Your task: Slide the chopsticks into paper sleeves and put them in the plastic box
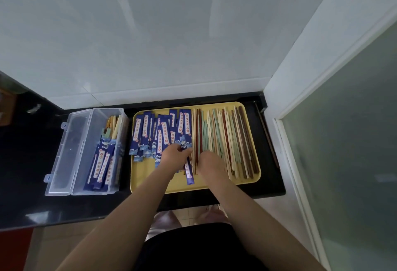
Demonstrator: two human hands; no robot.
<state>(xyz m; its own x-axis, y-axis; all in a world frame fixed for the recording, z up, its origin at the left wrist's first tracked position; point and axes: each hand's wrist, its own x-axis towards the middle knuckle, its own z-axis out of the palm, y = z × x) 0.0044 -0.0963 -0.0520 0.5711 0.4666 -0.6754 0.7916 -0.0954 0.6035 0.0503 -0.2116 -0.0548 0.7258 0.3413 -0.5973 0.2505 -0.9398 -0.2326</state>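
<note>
On the yellow tray (253,179), the left hand (175,156) grips one blue sleeve (189,170), whose long axis runs near-to-far, its near end pointing back toward the person. The right hand (211,163) rests just right of it, fingers curled down onto the near ends of the loose chopsticks (229,139), though whether it pinches a pair I cannot tell. The chopsticks lie parallel to the sleeve, so the right hand is the nearer feeder. The box (86,152) sits open on the desk (25,163) left of the tray, holding sleeved pairs.
</note>
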